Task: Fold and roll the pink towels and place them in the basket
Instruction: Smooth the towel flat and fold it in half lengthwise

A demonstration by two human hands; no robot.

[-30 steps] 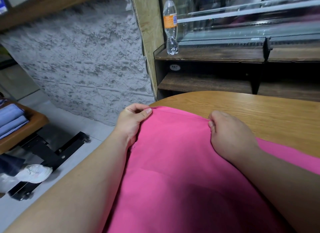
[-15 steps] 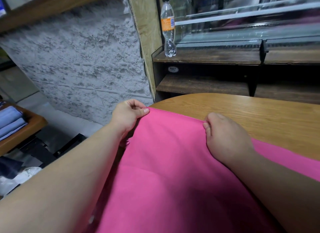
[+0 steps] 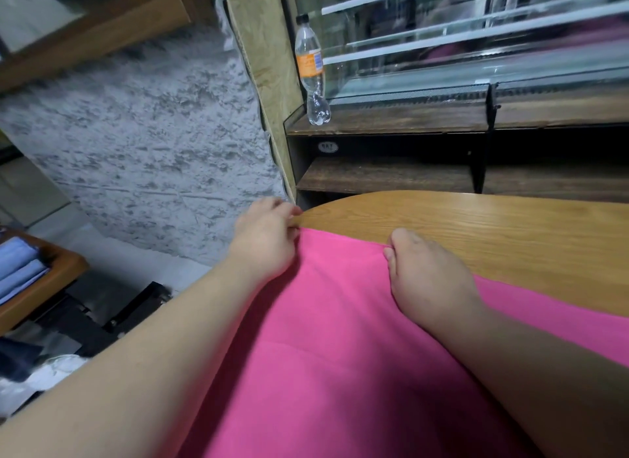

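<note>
A large pink towel [image 3: 340, 338] lies spread over the near part of a round wooden table [image 3: 493, 226] and runs out of the bottom of the view. My left hand [image 3: 265, 239] pinches the towel's far left corner at the table's edge. My right hand [image 3: 425, 277] lies knuckles up on the far edge of the towel, its fingers curled over the hem. The far edge of the towel runs straight between my two hands. No basket is in view.
A clear plastic bottle [image 3: 311, 72] with an orange label stands on a dark wooden shelf unit [image 3: 391, 123] behind the table. A rough grey wall [image 3: 153, 134] is at the left. Folded blue cloths [image 3: 17, 270] lie on a low wooden stand.
Both hands have slid the towel's far edge a little farther across the table. The left thumb, seen on top of the corner before, is now tucked against the table's edge.
</note>
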